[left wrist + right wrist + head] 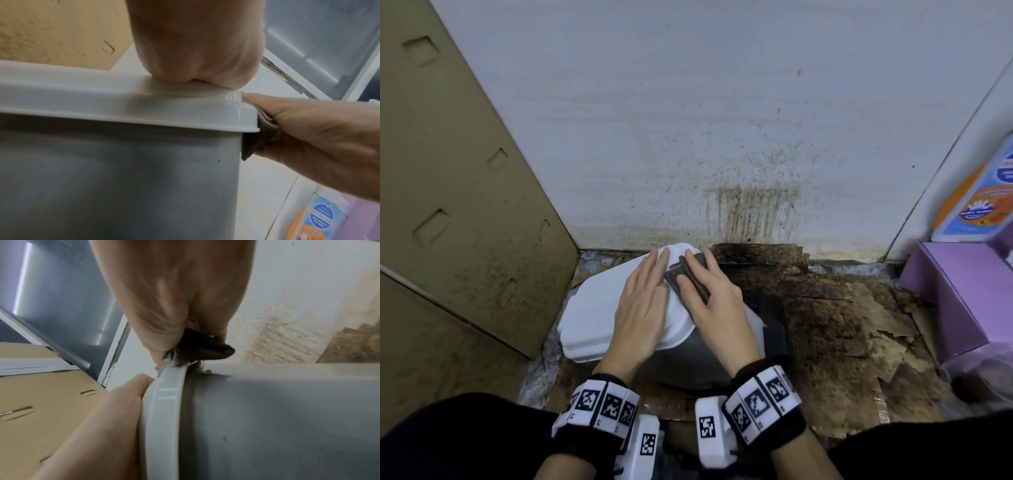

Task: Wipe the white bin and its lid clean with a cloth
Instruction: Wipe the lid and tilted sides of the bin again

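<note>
The white bin [688, 356] stands on the floor against the wall, its white lid [592, 308] closed on top. My left hand [640, 301] lies flat on the lid with fingers straight; its heel [195, 48] presses the lid [123, 104] above the bin wall [123, 178]. My right hand [712, 294] holds a dark grey cloth [685, 274] against the lid's right rim, thumb on top and fingers over the edge. Seen from the right wrist, the cloth [213, 350] is bunched under my right hand [174, 296] at the lid rim [164, 410].
A tall cardboard box [465, 205] closes in the left side. The wall [722, 137] behind is stained, and dirty torn cardboard [825, 325] covers the floor to the right. At the right stand a purple box [962, 291] and an orange-and-blue package [979, 198].
</note>
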Tool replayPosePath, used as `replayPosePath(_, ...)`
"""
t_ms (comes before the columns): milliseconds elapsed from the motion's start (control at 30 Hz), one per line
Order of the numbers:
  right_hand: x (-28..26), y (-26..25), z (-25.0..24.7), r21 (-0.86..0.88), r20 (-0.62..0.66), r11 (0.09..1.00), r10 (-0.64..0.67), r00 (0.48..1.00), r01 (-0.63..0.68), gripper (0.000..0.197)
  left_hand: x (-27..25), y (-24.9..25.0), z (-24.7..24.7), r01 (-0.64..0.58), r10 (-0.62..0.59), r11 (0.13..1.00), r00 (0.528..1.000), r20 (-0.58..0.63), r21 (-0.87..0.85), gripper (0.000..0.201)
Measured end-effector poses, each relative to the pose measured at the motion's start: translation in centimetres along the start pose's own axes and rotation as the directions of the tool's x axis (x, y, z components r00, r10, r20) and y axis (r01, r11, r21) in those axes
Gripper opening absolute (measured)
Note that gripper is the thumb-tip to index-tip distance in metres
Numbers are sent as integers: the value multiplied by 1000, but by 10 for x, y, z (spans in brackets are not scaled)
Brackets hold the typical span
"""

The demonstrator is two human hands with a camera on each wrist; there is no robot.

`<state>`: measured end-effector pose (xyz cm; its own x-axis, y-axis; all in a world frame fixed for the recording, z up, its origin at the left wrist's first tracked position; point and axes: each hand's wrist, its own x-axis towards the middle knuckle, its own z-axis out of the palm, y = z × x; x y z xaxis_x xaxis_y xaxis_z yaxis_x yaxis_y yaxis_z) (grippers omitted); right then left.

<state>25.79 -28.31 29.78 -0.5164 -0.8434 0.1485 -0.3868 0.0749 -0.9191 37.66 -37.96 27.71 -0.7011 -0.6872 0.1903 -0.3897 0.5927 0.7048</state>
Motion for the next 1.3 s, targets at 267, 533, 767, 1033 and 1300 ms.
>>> replayPosePath(267,49,3,-37,-78,141,995,69,988,-58,49,2,8,11,-37,34,996,999,28,84,61)
replayPosePath(533,43,14,-32,38,89,998,54,995,-58,45,3,15,16,-21,19,989,1000,20,148,68)
replayPosePath(767,-6,12,-10,52,-140,995,88,986,-81,48,4,23,16,-30,24,989,999,49,143,68)
replayPosePath(1033,-55,-6,24,102,-309,989,136,941,-109,51,0,27,4,-82,77,991,996,45,108,70)
replayPosePath(1300,-24,-4,15,197,-234,969,196,952,-151,48,1,12,7,-15,10,996,998,55,84,74)
